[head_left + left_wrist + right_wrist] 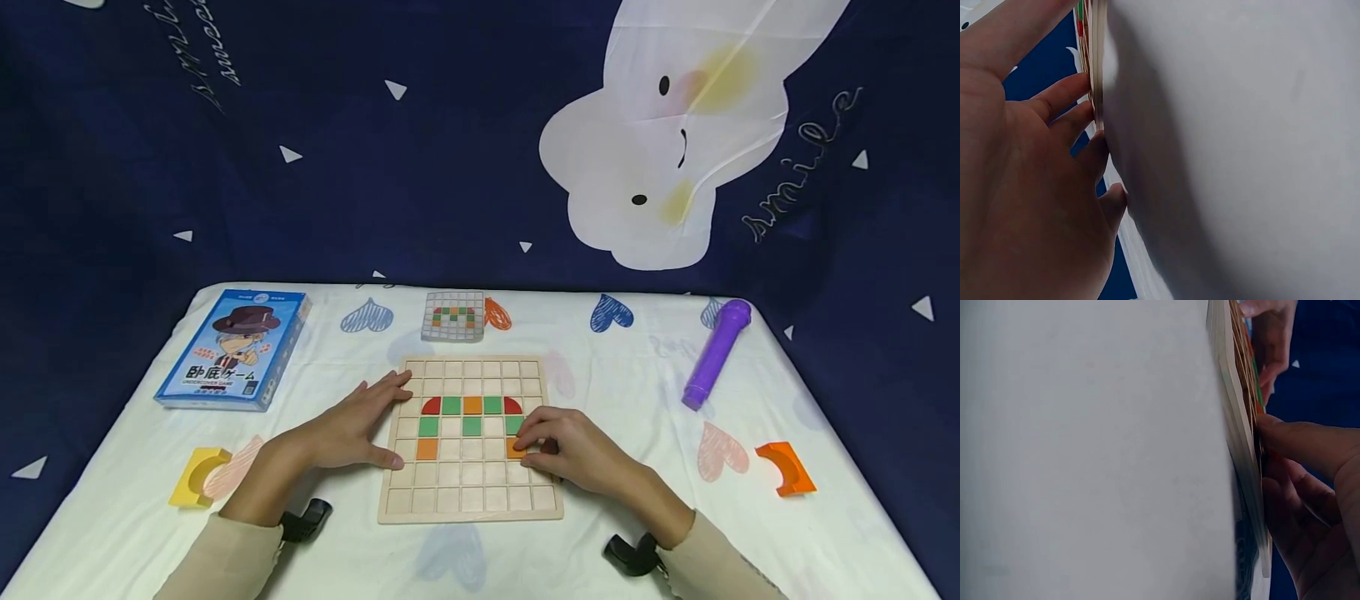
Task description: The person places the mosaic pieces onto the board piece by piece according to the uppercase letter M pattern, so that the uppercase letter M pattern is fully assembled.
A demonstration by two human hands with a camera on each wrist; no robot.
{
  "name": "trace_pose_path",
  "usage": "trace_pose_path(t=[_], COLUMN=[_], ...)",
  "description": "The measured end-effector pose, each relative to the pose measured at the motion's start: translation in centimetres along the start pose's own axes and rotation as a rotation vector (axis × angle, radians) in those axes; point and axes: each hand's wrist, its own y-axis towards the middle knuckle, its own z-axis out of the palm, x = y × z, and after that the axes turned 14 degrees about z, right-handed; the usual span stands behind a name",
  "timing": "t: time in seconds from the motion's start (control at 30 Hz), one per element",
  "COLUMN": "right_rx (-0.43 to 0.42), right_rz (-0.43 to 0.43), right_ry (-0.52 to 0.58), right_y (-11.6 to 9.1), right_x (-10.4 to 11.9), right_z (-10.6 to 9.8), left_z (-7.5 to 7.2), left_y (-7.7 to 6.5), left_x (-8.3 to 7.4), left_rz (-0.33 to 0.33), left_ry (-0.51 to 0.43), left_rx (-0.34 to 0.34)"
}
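Observation:
A wooden grid board (471, 499) lies mid-table. Coloured tiles sit in its cells: a row of two rounded red tiles (431, 406), two green tiles (451, 406) and one orange between them, then a row with three greens, then a left orange tile (427, 449). The right orange tile (514, 448) lies under the fingertips of my right hand (577, 450), which pinches it with thumb and finger at the board's right side. With spread fingers, my left hand (341, 429) rests along the left edge of the board, thumb and fingertips touching it.
Behind the board stands a small pattern card (453, 317) with a similar coloured grid. A blue game box (232, 350) is at the back left, a purple microphone-shaped tube (716, 354) at the back right. A yellow arch block (198, 477) and an orange arch block (786, 468) flank the arms.

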Motion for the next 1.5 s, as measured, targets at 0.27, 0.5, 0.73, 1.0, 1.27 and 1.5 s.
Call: trace_pose_path(t=[0.27,0.5,0.73,1.0,1.27,1.5], right_rx=[0.002,-0.001,0.0,0.017,-0.093,-0.227], right_rz=[0.018,-0.002,-0.008,0.015,0.083,0.146], right_ry=[-0.016,-0.002,0.01,0.128,0.05,-0.176], right_y=[0.1,0.1,0.4,0.2,0.1,1.0], right_x=[0.2,-0.2,-0.2,-0.2,-0.9,-2.8], right_z=[0.0,0.2,0.2,0.1,-3.5,-9.2], left_z=[0.1,0.1,-0.1,0.0,-0.9,-3.8], left_y=[0.2,0.3,0.1,-0.3,0.1,1.5], left_x=[0.4,0.4,0.4,0.0,-1.4,-3.1], left_rz=[-0.02,-0.017,-0.012,-0.016,0.047,0.09], left_ry=[0.004,0.002,0.013,0.032,0.13,0.319], left_rx=[0.008,0.009,0.002,-0.006,-0.08,-0.159])
